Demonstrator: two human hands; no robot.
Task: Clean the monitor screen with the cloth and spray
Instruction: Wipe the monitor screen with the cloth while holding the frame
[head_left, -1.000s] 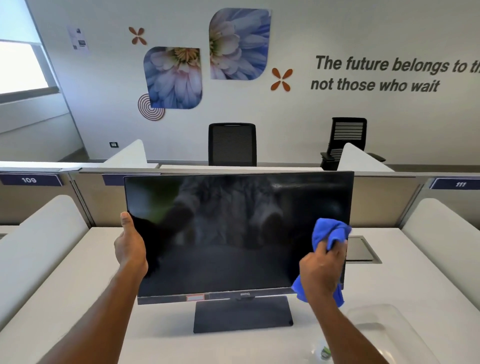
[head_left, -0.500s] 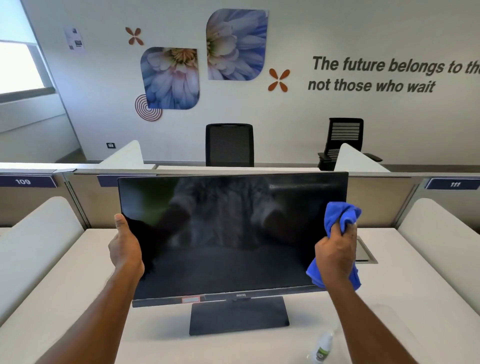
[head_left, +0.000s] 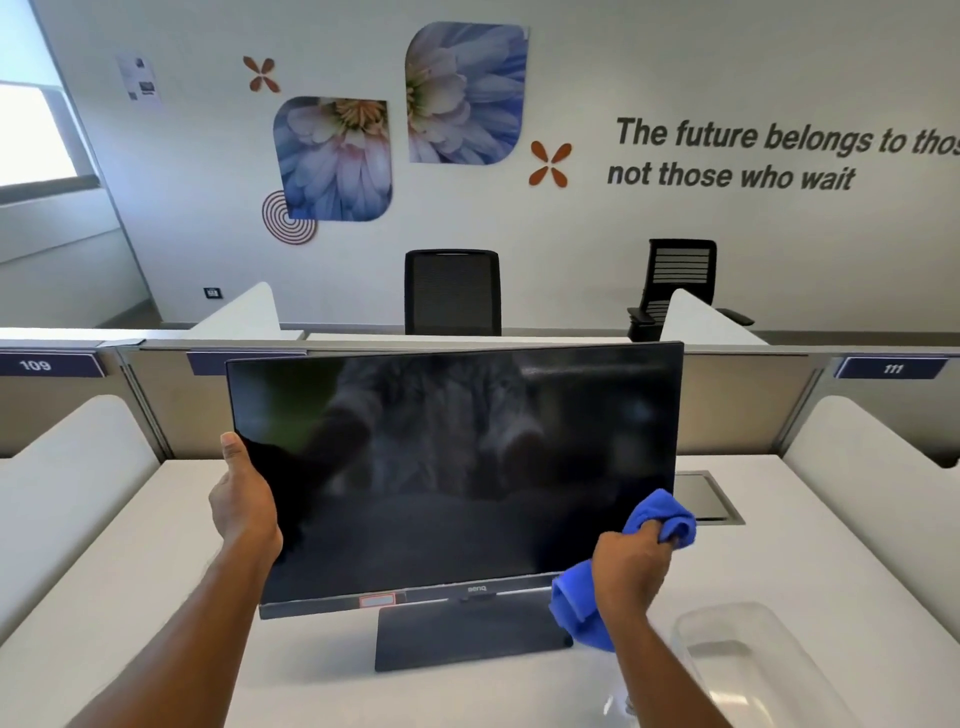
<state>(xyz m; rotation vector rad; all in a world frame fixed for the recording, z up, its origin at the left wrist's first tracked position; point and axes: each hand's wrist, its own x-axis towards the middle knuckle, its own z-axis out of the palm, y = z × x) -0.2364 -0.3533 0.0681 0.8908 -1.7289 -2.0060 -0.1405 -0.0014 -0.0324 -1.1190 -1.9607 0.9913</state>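
Note:
A black monitor (head_left: 457, 467) with a dark, switched-off screen stands on its flat stand on the white desk (head_left: 156, 597). My left hand (head_left: 244, 504) grips the screen's left edge, thumb on the front. My right hand (head_left: 631, 569) holds a bunched blue cloth (head_left: 576, 605) against the screen's lower right corner. The spray bottle (head_left: 621, 704) is only a blurred sliver at the bottom edge, mostly hidden behind my right forearm.
A clear plastic tray (head_left: 753, 660) lies on the desk at the right front. A cable hatch (head_left: 704, 499) sits in the desk behind the monitor's right side. White padded dividers flank the desk, and two black chairs stand beyond the partition.
My right hand has carried the cloth down along the screen's right edge to the lower corner. My left hand keeps its grip on the left edge.

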